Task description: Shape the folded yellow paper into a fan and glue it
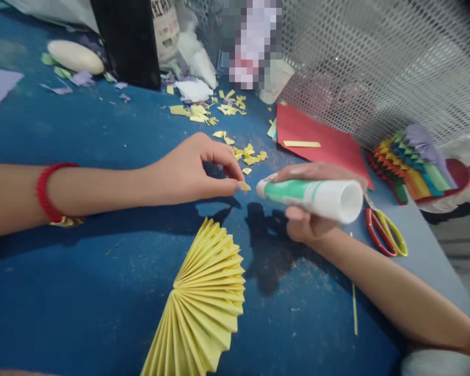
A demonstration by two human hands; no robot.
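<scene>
My left hand (207, 169), with a red bracelet on its wrist, pinches a small yellow paper scrap (245, 186) between thumb and fingertips. In my right hand (317, 222) lies a white and green glue bottle (297, 192), tilted sideways. Its narrow tip points at the scrap, with a small gap between them. Below both hands, a yellow pleated paper fan (203, 297) rests spread out on the blue table (82, 303). Several yellow paper bits (250, 155) are scattered just beyond my left fingers.
Red paper (317, 130) carries a yellow strip near a metal mesh panel (360, 52). Scissors (386, 232) lie beside my right wrist. Multicoloured pleated fans (411, 156) sit at the right. A black upright object (127, 42), a white oval object (75, 56) and more scraps are at the back.
</scene>
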